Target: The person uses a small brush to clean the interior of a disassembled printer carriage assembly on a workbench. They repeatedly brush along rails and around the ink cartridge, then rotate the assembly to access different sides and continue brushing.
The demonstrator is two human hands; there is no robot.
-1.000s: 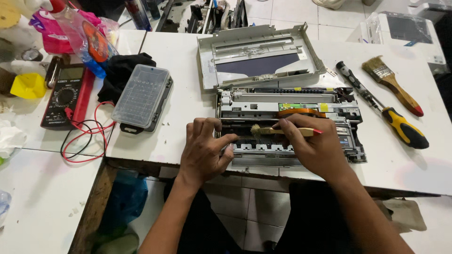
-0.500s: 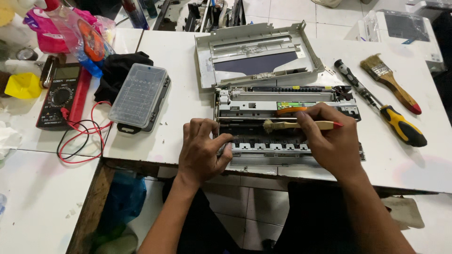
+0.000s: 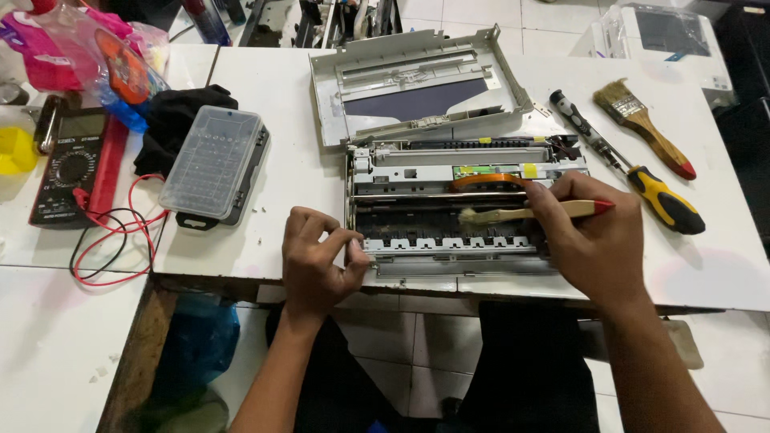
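Right hand (image 3: 597,240) holds brush (image 3: 521,214) over printer (image 3: 449,232)

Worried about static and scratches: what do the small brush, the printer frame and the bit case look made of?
Small brush: pale wooden handle with a red tip, light bristles, by its look.
Printer frame: dull grey sheet metal with punched holes, black plastic below.
Bit case: clear plastic lid, contents showing through, dark base.

white table (image 3: 305,172), opened printer (image 3: 457,200), brush (image 3: 642,124), screwdriver (image 3: 634,176)
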